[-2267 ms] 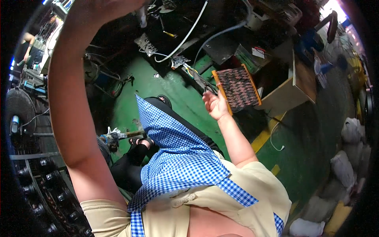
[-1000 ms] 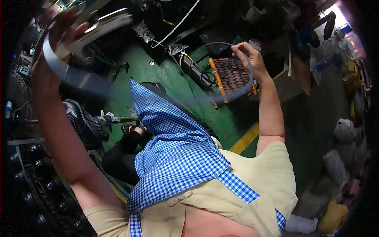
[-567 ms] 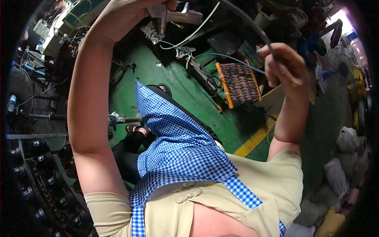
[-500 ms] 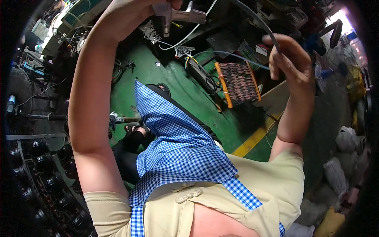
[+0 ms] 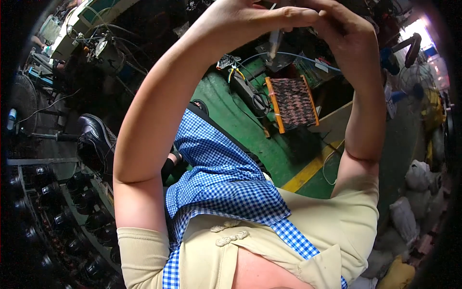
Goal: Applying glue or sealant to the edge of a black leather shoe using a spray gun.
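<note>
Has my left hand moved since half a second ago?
Yes, rightward: judged against the woven seat, your left hand has gone from left of it to roughly above it in the picture, close to your right hand.

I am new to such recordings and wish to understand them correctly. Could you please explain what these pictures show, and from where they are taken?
There is no machine: a person works with bare hands. Every picture comes from one wide camera on the person's head, looking down, so straight edges bend near the rim. The left hand and right hand are raised at the upper edge, partly cut off. The left seems to hold a pale tool, mostly hidden. A thin blue tube reaches the right hand's outline; whether it is gripped, I cannot tell. Below are the person's blue checked apron and the green floor, with a woven panel between orange bars.
</note>
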Tool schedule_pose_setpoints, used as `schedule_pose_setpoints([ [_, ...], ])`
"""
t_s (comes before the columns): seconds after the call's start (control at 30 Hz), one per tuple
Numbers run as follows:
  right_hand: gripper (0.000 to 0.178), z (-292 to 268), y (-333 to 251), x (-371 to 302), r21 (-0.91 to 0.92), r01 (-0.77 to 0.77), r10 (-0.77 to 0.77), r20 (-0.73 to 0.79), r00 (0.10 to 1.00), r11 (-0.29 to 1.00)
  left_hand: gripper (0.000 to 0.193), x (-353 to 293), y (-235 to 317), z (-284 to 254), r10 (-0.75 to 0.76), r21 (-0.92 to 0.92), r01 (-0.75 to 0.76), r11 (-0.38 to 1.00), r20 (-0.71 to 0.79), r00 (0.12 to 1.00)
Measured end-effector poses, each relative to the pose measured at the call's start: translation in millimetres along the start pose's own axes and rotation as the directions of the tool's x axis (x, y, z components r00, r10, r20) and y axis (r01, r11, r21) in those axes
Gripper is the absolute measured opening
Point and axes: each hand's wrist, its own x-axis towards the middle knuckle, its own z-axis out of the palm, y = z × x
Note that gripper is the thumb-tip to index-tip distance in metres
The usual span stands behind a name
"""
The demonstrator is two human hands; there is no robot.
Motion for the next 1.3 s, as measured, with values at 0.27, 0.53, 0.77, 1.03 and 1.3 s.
schedule_pose_setpoints([
  [0.27, 0.032, -63.7, 59.4, -51.6, 0.121, -0.190, 0.221, -0.356, 0.908, 0.974, 0.035, -30.1, -224.2, -12.6, -0.572, -0.662, 0.322, 0.677, -0.197, 0.796],
  [0.53, 0.016, -163.4, 67.5, -167.7, 0.574, -0.335, 0.585, -0.328, 0.742, 0.747, 0.038, -35.3, -456.3, 89.1, -0.933, -0.617, 0.734, 0.285, -0.001, 0.361],
  [0.77, 0.011, -196.8, 23.6, -179.1, 0.888, -0.137, 0.761, -0.287, 0.582, 0.440, 0.112, 14.0, -465.9, 124.1, -0.859, -0.794, 0.518, 0.317, -0.008, 0.512],
  [1.03, 0.015, -154.0, 50.8, -144.6, 0.974, -0.060, 0.762, -0.134, 0.634, 0.221, 0.061, 3.7, -448.9, 130.4, -0.818, -0.692, 0.653, 0.308, 0.157, 0.553],
  [1.3, 0.037, -157.4, 8.4, -148.2, 0.963, -0.009, 0.761, -0.209, 0.614, 0.271, 0.094, 17.5, -446.9, 147.0, -0.915, -0.772, 0.584, 0.253, 0.006, 0.404],
])
